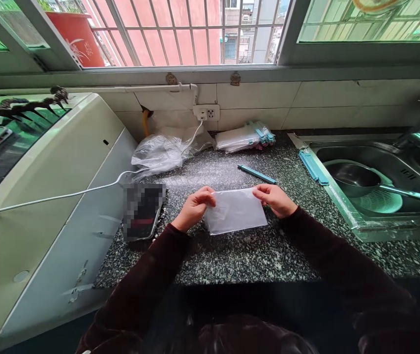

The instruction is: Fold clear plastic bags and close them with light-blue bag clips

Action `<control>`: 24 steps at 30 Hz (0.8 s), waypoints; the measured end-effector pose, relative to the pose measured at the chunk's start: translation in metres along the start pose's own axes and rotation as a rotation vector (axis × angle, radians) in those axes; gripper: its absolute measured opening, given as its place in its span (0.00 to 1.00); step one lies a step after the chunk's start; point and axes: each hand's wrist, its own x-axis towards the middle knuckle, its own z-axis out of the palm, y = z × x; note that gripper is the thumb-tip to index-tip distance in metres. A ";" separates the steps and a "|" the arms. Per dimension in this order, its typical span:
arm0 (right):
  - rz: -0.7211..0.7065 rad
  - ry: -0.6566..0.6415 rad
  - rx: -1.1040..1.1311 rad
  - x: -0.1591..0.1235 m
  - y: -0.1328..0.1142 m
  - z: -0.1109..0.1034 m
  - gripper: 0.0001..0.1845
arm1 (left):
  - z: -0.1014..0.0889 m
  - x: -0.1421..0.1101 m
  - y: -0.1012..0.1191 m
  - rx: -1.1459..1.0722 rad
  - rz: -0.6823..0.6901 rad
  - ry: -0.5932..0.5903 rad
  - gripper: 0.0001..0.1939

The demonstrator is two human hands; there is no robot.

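A small clear plastic bag [236, 212] is held just above the speckled stone counter [254, 255], stretched between both hands. My left hand [194, 208] pinches its top left corner with fingers closed. My right hand [275, 199] pinches the top right corner the same way. A thin blue sealing strip [257, 174] lies on the counter just beyond the right hand. Further back, a stack of the same bags with blue strips [245, 137] rests against the tiled wall.
A phone [142, 211] on a white cable lies left of my left hand, beside a white appliance [58, 196]. Crumpled plastic [162, 152] sits below a wall socket [207, 113]. On the right, a steel sink [353, 216] holds a pot and colander; blue strips [312, 167] lie on its rim.
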 end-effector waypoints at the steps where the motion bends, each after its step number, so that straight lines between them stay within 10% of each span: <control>1: -0.018 0.010 -0.031 -0.001 -0.001 -0.001 0.24 | 0.000 0.000 0.000 0.005 -0.008 -0.015 0.08; 8: -0.106 -0.032 -0.203 -0.009 -0.014 -0.010 0.19 | -0.016 0.002 0.003 -0.255 -0.258 -0.415 0.07; 13: -0.123 -0.229 -0.346 -0.015 -0.018 0.003 0.16 | 0.003 -0.004 0.005 -0.159 -0.396 -0.510 0.20; 24: -0.194 -0.177 -0.376 -0.016 -0.017 0.015 0.16 | 0.031 -0.009 0.001 0.009 -0.423 -0.597 0.19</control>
